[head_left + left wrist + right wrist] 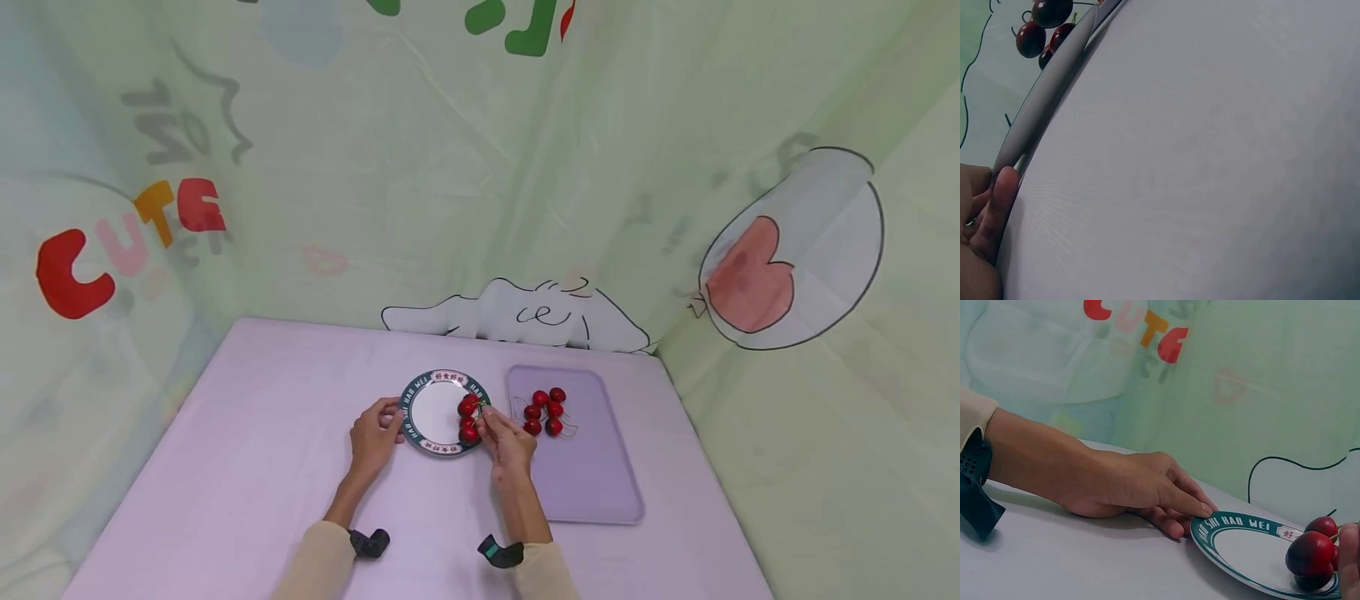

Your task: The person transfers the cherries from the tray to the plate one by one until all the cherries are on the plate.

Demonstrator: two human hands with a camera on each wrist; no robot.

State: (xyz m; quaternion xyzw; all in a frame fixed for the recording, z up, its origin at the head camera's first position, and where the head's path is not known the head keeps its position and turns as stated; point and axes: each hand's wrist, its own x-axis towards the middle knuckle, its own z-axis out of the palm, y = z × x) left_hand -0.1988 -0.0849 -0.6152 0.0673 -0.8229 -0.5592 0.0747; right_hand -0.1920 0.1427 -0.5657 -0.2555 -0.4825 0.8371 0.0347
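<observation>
Now we pinch a red cherry bunch [468,408] by its stems with our right hand [510,443], at the right side of the green-rimmed plate [435,412]; our left hand [373,435] pinches its left edge.

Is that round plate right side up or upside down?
Right side up: the head view shows the plate with its lettered green rim and white middle facing upward.

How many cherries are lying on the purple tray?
6 cherries show on the tray, toward its far left corner: two at the back, two in the middle, two in front. Others might be hidden underneath.
</observation>
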